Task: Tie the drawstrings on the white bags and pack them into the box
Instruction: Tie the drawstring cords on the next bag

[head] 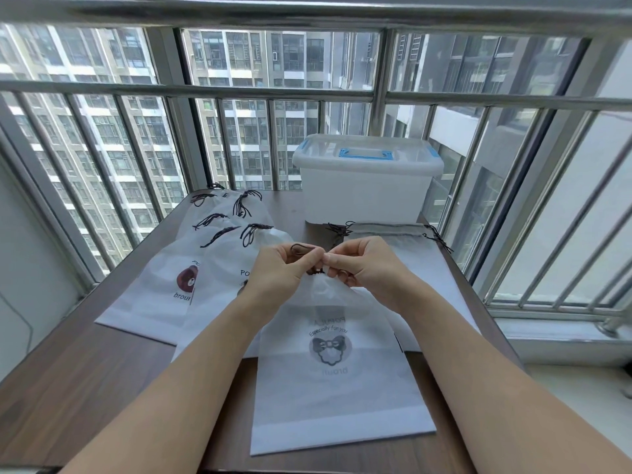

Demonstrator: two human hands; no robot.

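Both forearms reach in from the bottom edge over the brown table (102, 388); nearest bag (338, 388) lies flat between them, bottom hem toward the camera, print showing reversed through the fabric; its neck is gathered to a point and lifted up between the hands.
Left hand (284, 271) curled, thumb and fingertips pinching the dark cord (302, 249) at the neck, a loop of cord showing above the fingers; right hand (362, 263) likewise curled, pinching the cord from the other side; fingertips of the two hands nearly touch above the gathered neck.
Left of the hands: pile of bags (164, 285), overlapping, necks cinched, dark cords bunched at their far ends; bear print and part of a word visible on the front one.
Right of the hands: stack of bags (410, 254), flat, necks not gathered, cord ends hanging off both sides of the far edge.
Behind that stack: box (366, 186), translucent white, lid on, blue handle and clips; stands at the far edge of the table, touching or just beside the flat stack.
Beyond: railing (239, 94) and window; tower blocks outside.
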